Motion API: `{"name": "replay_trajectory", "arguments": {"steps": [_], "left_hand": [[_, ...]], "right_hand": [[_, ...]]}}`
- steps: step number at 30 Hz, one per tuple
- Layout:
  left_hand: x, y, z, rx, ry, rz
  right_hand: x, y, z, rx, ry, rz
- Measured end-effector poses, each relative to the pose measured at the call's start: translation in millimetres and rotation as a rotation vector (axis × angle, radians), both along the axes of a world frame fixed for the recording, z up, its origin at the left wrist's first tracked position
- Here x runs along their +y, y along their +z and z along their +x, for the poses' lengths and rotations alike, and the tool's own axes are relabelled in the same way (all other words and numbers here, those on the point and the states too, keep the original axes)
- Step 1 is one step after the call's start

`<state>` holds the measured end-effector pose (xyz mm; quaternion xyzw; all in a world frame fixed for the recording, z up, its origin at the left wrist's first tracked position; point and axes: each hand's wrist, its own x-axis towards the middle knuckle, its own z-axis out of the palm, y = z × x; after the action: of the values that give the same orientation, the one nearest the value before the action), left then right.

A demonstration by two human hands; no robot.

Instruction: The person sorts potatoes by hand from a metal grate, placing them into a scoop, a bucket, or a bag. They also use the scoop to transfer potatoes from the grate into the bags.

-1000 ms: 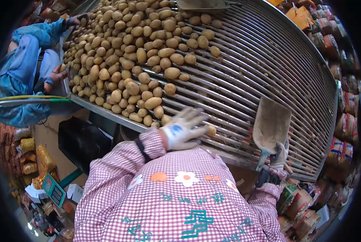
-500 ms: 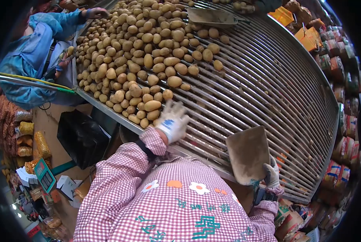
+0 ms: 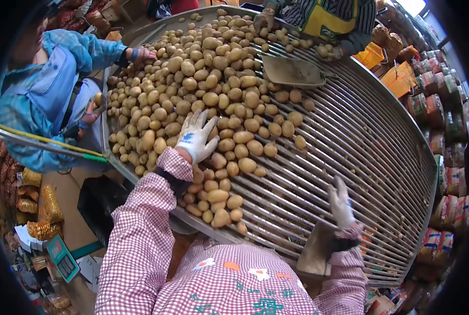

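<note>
My left hand point(image 3: 196, 137), in a white glove with blue print, lies with fingers spread on the heap of potatoes point(image 3: 232, 139). No potato is gripped in it as far as I can see. Over the metal slats point(image 3: 292, 184) to the right is my gloved right hand point(image 3: 341, 203), fingers stretched out, holding nothing. A dirty metal scoop point(image 3: 314, 249) rests at the near side of the rack, partly hidden behind my right wrist. Several loose potatoes point(image 3: 217, 196) lie along the near edge, below my left hand.
A second scoop point(image 3: 292, 71) lies at the far side. One co-worker's hand point(image 3: 141, 55) touches potatoes on the left; another's gloved hand point(image 3: 264, 20) works at the back. A black bag point(image 3: 99, 202) and green-framed scale display point(image 3: 63, 259) stand left, stacked packages point(image 3: 445, 202) right.
My right hand has let go of the scoop and moved forward over the slats. My left hand has gone forward onto the heap, and potatoes now lie farther right along the near edge.
</note>
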<state>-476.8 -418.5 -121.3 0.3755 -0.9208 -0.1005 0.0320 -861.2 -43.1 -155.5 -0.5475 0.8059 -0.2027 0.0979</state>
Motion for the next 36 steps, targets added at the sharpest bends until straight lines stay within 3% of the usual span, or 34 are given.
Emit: {"name": "replay_trajectory", "arguments": {"steps": [1,2,3,5,7,11,19,25,31,33,35,36], "left_hand": [[-18,0,-7,-0.038,-0.002,0.019],[-37,-7,-12,-0.021,-0.009,-0.014],[-55,-14,-17,-0.005,-0.016,-0.045],[-86,-19,-27,-0.077,-0.024,-0.03],[-108,-21,-34,-0.037,-0.106,-0.034],[-124,-18,-51,-0.131,-0.087,-0.089],[-180,-29,-68,0.029,-0.076,-0.166],[-235,-27,-99,-0.271,0.036,-0.117],[-216,-29,-92,-0.246,0.007,-0.122],[-203,-35,-70,-0.054,-0.122,-0.145],[-177,-30,-51,0.032,-0.099,0.055],[-161,-25,-41,0.023,-0.186,-0.012]], "right_hand": [[-18,-31,3,0.182,0.053,-0.017],[-38,-56,11,0.037,-0.166,-0.01],[-59,-55,24,-0.145,-0.407,0.173],[-98,-52,72,0.204,-0.702,0.465],[-99,-61,86,0.323,-0.707,0.469],[-100,-58,88,0.312,-0.696,0.43],[-102,-57,88,0.329,-0.701,0.459],[-102,-56,87,0.325,-0.711,0.454],[-103,-53,87,0.296,-0.708,0.478],[-105,-53,88,0.269,-0.709,0.473],[-104,-55,87,0.308,-0.711,0.482],[-103,-55,87,0.302,-0.708,0.454]]}}
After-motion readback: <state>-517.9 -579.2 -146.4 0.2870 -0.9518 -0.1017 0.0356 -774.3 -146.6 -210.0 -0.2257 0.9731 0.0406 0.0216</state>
